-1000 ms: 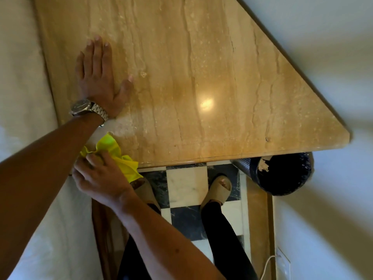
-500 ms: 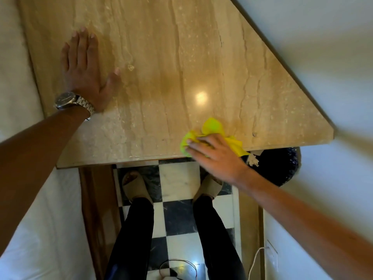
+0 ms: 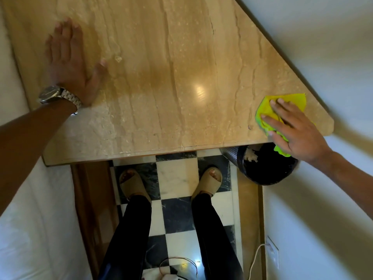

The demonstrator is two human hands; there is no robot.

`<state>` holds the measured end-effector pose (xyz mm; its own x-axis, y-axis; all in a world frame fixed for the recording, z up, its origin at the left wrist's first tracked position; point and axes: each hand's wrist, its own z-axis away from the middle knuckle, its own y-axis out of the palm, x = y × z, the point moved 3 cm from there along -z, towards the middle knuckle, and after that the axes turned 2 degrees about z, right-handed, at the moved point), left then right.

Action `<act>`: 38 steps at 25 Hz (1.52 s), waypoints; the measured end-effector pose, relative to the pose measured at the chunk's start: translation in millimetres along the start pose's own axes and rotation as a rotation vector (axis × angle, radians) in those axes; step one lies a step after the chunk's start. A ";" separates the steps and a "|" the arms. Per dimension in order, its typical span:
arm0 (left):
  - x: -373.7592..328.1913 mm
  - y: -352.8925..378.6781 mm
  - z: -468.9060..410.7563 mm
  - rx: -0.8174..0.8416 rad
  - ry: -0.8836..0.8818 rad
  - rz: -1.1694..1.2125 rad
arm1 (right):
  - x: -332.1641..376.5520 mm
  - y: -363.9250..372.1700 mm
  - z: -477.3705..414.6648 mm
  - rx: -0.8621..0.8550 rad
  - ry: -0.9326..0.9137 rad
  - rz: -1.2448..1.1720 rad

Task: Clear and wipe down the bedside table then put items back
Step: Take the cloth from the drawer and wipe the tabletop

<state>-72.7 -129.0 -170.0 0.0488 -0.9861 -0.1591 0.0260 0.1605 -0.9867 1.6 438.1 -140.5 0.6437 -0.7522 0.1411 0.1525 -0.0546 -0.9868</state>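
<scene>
The right hand (image 3: 292, 128) presses flat, fingers spread, on the crumpled yellow cloth (image 3: 282, 106) to wipe the tan stone bench (image 3: 171, 77); the left hand (image 3: 70, 63) lies open, palm down, bracing.

Item count, referenced to the table (image 3: 161, 77):
- Table: one.
- Hands on the table: two, left hand (image 3: 70, 63) and right hand (image 3: 296, 128).
- Yellow cloth (image 3: 290, 102): one, under the right hand.
- Wristwatch (image 3: 58, 96): one.
- Waste bin (image 3: 266, 168): one, below the table's right corner.
- Sandals: two, on the floor beside the table.
</scene>
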 end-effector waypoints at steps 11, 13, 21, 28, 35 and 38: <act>-2.2 -2.1 2.6 -0.011 -0.016 0.056 | 70.4 -0.7 -129.6 -0.314 0.890 -0.205; -0.9 -3.8 2.8 -0.002 -0.019 0.064 | 126.0 3.9 -162.1 -0.299 0.885 -0.256; 52.3 -27.3 -6.8 0.015 -0.018 0.011 | 317.5 13.6 -258.9 -0.094 0.389 -0.333; -2.2 -0.8 -10.4 0.268 0.055 0.031 | 349.2 39.8 -198.5 0.038 0.083 -0.256; 15.5 -19.0 -18.4 0.397 0.067 0.179 | 410.8 63.9 -203.0 -0.101 -0.433 -0.005; 21.8 -22.7 -19.4 0.457 0.070 0.303 | 383.4 54.0 -213.8 -0.056 -0.514 -0.018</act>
<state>-91.7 -154.9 -151.7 0.0554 -0.8907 -0.4512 0.4526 0.4252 -0.7838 96.2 6.4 -156.7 0.9287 -0.3320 0.1650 0.1354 -0.1106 -0.9846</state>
